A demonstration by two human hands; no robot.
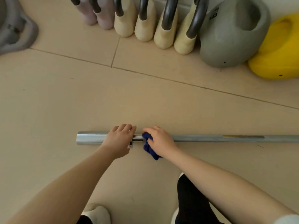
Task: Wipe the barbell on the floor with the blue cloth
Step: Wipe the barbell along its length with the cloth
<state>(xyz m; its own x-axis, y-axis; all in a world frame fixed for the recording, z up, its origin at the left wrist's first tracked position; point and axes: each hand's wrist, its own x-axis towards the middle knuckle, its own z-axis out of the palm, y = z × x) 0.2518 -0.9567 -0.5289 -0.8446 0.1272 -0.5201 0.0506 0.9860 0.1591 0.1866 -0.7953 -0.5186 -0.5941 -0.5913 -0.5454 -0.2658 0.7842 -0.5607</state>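
Note:
A silver barbell [210, 138] lies across the beige floor, its thick sleeve end at the left and its thin shaft running off the right edge. My left hand [119, 139] rests on top of the sleeve near its collar, fingers curled over the far side. Just to its right, my right hand [159, 140] presses a crumpled dark blue cloth [149, 147] against the shaft. Part of the cloth hangs down onto the floor below the bar.
A row of pink and cream kettlebells [145, 21] with dark handles stands at the back, then a grey kettlebell [233, 34] and a yellow one [278, 50] at the right. A grey object [16, 29] sits far left. My feet [95, 214] are at the bottom.

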